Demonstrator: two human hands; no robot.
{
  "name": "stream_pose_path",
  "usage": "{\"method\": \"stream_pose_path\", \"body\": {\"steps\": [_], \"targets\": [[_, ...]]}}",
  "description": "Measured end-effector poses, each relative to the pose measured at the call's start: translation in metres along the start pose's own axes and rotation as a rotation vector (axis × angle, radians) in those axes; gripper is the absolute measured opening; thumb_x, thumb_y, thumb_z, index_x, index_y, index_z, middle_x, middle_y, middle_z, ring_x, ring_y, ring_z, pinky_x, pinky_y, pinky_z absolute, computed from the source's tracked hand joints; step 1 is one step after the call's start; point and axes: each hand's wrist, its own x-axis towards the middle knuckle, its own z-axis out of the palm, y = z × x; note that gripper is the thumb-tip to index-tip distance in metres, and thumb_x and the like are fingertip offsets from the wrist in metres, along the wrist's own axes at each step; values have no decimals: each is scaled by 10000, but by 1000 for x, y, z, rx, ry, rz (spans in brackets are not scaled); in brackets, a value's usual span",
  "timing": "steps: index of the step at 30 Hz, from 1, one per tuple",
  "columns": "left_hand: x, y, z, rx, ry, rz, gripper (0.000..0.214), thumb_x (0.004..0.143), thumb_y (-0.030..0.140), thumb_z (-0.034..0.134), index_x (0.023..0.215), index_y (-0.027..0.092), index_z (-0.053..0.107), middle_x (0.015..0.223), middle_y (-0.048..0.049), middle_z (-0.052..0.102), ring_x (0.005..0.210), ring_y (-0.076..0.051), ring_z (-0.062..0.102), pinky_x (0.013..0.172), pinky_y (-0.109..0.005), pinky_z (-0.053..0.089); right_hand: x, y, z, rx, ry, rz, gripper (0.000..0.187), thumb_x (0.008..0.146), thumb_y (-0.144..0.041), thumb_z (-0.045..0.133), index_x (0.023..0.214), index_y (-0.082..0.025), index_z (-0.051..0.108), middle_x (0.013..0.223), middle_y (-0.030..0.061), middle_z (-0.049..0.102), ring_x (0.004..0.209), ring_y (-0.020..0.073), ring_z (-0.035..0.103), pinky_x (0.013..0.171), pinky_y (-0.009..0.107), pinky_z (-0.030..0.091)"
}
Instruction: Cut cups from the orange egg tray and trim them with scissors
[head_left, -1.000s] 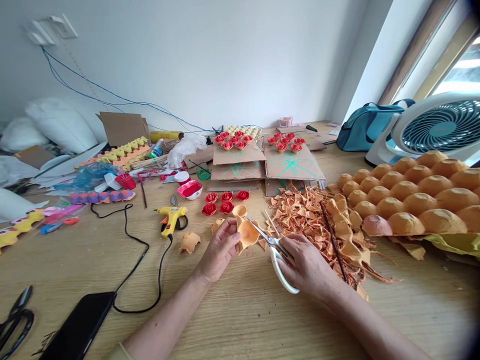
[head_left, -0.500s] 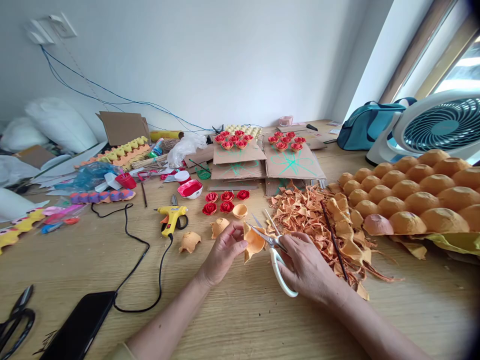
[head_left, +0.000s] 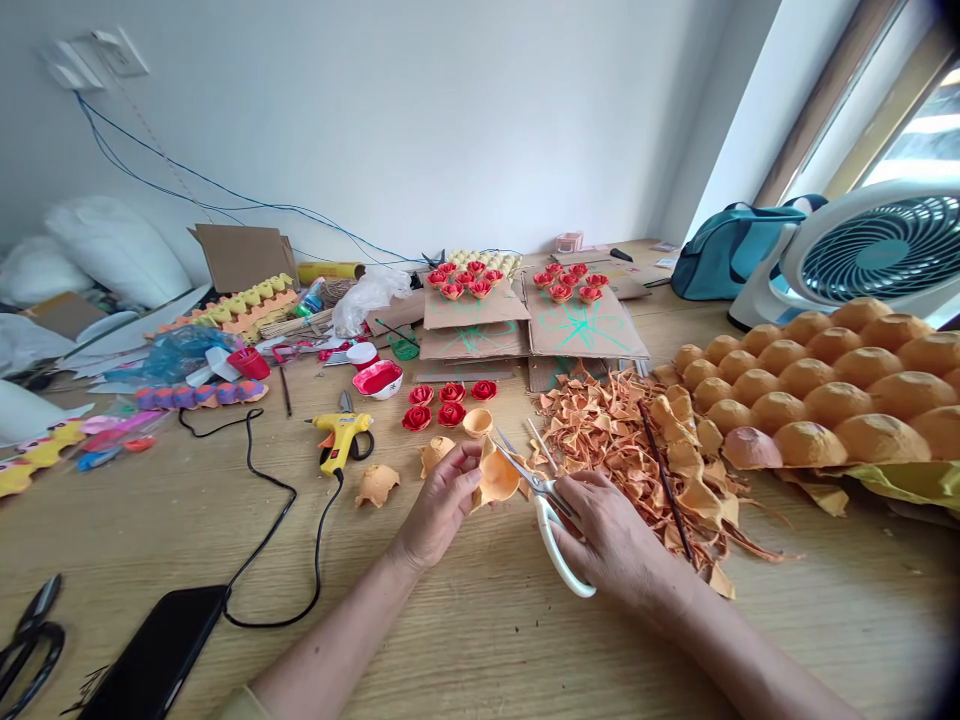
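Pinched between the fingers and thumb of my left hand [head_left: 442, 505] is an orange egg carton cup [head_left: 501, 478] with its hollow facing me. My right hand [head_left: 611, 530] is closed around the white handles of the scissors [head_left: 551, 530]; their parted blades lie at the cup's upper right edge. Just beyond my left hand rest two more cut cups, one a ragged cup [head_left: 377, 485] lying upside down. A round trimmed cup [head_left: 478, 423] stands behind, beside several red paper roses [head_left: 451, 415]. Orange scraps [head_left: 607, 430] are heaped past my right hand.
A yellow glue gun [head_left: 341, 440] with a black cord lies left, near a black phone [head_left: 154, 655] and black scissors [head_left: 30, 635]. An orange egg tray [head_left: 821, 400] sits right, before a fan [head_left: 877, 255]. Cardboard squares [head_left: 589, 335] bearing red flowers stand at the back.
The egg carton cup has turned in my left hand, and its edge has shifted against the scissor blades. My right hand stays nearly in place; the view has moved slightly.
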Motion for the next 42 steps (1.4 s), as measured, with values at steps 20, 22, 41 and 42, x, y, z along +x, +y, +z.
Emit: {"method": "stream_pose_path", "body": {"steps": [20,22,41,42], "targets": [[-4,-7,2,352,41,190,515,768,306,773,1218,256,528,1318,-89,545,1252,-260,500,892,-291,515,1,0,2,63,8,94,296,946,-344,443,697,-237,325,643,-26,453,616,147,412,648,284,345],[-4,-10,1,376,51,184,487,795,331,743,1216,251,514,1316,-97,546,1231,-261,530,864,-292,532,2,2,4,75,-7,90,284,948,-347,451,706,-233,356,654,-22,471,634,151,430,670,290,360],[-3,-11,-3,343,17,230,463,853,348,688,1266,231,515,1312,-115,587,988,-214,677,828,-317,552,1,1,2,144,-67,52,237,986,-348,411,794,-215,458,744,1,540,716,167,501,822,353,421],[-3,-9,-2,351,12,230,462,840,346,701,1251,225,526,1310,-114,588,1009,-219,671,831,-311,553,1,3,4,108,-50,41,235,980,-349,422,788,-216,449,735,-4,533,697,162,492,827,358,416]]}}
